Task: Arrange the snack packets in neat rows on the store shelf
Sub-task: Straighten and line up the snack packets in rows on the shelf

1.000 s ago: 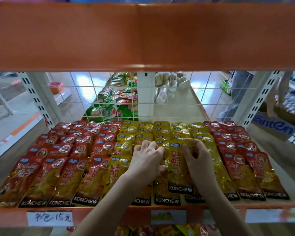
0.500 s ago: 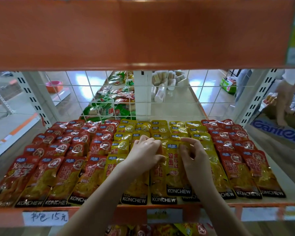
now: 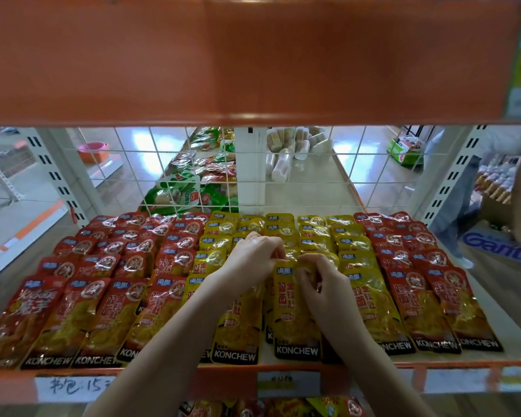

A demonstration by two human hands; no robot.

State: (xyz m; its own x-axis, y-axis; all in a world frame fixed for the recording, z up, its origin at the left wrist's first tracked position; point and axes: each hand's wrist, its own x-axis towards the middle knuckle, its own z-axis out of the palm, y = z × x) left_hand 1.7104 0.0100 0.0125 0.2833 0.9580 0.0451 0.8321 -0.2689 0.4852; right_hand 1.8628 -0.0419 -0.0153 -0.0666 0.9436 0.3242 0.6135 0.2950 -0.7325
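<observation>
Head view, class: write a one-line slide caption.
Both hands, left and right, pinch a yellow plastic snack packet between red packet rows.

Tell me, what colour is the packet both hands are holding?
Yellow packet, with a black bottom band; seen in the head view.

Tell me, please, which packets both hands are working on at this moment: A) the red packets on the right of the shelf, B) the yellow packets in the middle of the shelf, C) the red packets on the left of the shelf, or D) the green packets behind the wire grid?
B: the left hand and the right hand both sit on the yellow packets in the middle columns, fingers curled at a packet's top edge.
</observation>
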